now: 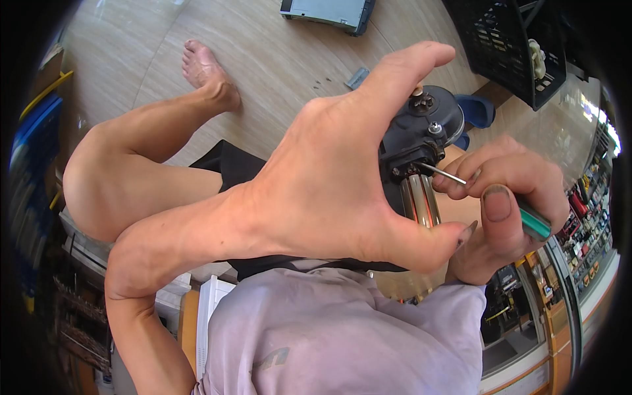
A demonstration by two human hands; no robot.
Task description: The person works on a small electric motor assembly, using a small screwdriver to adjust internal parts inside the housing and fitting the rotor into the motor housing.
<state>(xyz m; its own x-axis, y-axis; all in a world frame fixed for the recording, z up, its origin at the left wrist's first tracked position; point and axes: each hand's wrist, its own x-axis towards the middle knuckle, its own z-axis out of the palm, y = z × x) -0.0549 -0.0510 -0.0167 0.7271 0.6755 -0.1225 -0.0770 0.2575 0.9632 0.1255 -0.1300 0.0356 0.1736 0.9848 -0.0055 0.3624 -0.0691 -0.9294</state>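
My left hand [322, 178] lies back-up around a dark geared motor [411, 135]. Its thumb reaches toward the shiny cylinder and one finger stretches over the housing; the other fingers are hidden. The motor has a round black housing, a small toothed shaft, a bolt and a polished metal cylinder [420, 197]. Closed around a screwdriver [536, 226] with a green handle is my right hand [507, 191]. Its thin metal shank slants left, and the tip meets the motor beside the cylinder's end. What the tip touches there is too small to make out.
A grey metal box [329, 12] lies on the tiled floor at the top. A black plastic crate [507, 46] stands upper right, near a blue object [475, 110]. Shelves with many small items [589, 230] line the right side. My bare foot [205, 69] rests on the floor.
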